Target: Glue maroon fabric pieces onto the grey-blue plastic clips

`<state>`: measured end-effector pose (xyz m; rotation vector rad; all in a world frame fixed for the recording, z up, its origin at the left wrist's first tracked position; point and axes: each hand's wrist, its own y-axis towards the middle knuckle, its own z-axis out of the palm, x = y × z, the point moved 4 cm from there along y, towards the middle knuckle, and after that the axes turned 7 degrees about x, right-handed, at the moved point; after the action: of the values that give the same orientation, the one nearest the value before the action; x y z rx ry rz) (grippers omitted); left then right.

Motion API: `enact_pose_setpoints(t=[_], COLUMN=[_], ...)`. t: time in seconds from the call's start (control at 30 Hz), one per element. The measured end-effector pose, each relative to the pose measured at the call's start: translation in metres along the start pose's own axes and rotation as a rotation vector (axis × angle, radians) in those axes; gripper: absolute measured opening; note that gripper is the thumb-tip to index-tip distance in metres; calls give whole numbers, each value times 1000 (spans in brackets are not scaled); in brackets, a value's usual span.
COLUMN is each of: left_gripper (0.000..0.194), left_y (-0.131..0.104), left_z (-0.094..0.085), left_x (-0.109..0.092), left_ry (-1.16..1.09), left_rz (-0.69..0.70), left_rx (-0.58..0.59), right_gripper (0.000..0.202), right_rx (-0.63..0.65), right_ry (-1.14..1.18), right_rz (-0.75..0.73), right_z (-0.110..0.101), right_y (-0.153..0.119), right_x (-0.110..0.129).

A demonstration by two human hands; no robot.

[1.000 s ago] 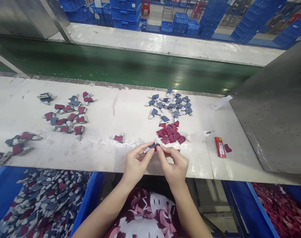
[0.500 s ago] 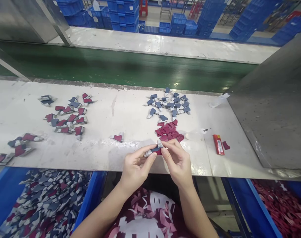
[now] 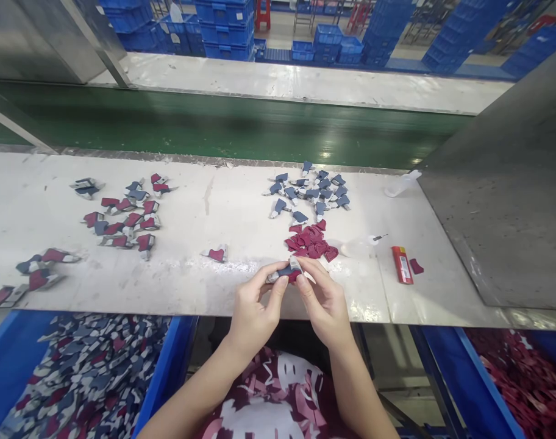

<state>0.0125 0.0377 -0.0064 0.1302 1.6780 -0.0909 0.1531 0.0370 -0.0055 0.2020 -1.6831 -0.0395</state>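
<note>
My left hand (image 3: 257, 299) and my right hand (image 3: 324, 297) both pinch one small grey, blue and maroon moulded piece (image 3: 283, 272) just above the bench's near edge. Its blue face is turned up and a maroon part shows along the near side, between my thumbs. Fingertips hide much of it. Right beyond my hands is a pile of loose maroon pieces (image 3: 312, 240). Behind that pile lie several grey-and-blue pieces (image 3: 311, 194). One grey-and-maroon piece (image 3: 216, 253) rests alone to the left of my hands.
Finished-looking grey, blue and maroon pieces (image 3: 122, 223) lie scattered at left. A red lighter-like container (image 3: 402, 265) and a thin-tipped bottle (image 3: 374, 239) lie at right. Blue bins (image 3: 166, 360) of pieces stand below the bench. A green belt (image 3: 241, 128) runs behind; a metal panel (image 3: 502, 201) stands right.
Both hands keep hold of the same piece, and it has tilted slightly between the fingers. My left fingers have shifted a little along it. The loose pieces on the bench stay put.
</note>
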Motion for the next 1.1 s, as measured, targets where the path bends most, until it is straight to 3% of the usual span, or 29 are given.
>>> enact_pose_setpoints(t=[0.2, 0.47, 0.77, 0.93, 1.1], left_gripper=[23, 24, 18, 17, 17], left_y=[0, 0, 2, 1, 2], left_z=[3, 5, 5, 6, 6], left_x=[-2, 2, -1, -4, 1], left_ry=[-101, -47, 235, 289, 114], left_rz=[-38, 11, 27, 72, -24], left_rx=[19, 6, 99, 168, 183], right_gripper=[24, 22, 27, 17, 26], right_rx=[-59, -100, -86, -136, -47], right_ry=[34, 20, -154, 118, 262], right_rz=[18, -24, -51, 86, 200], right_z=[-1, 2, 1, -1, -3], right_y=[-1, 1, -2, -1, 6], right_x=[-1, 3, -7, -15, -22])
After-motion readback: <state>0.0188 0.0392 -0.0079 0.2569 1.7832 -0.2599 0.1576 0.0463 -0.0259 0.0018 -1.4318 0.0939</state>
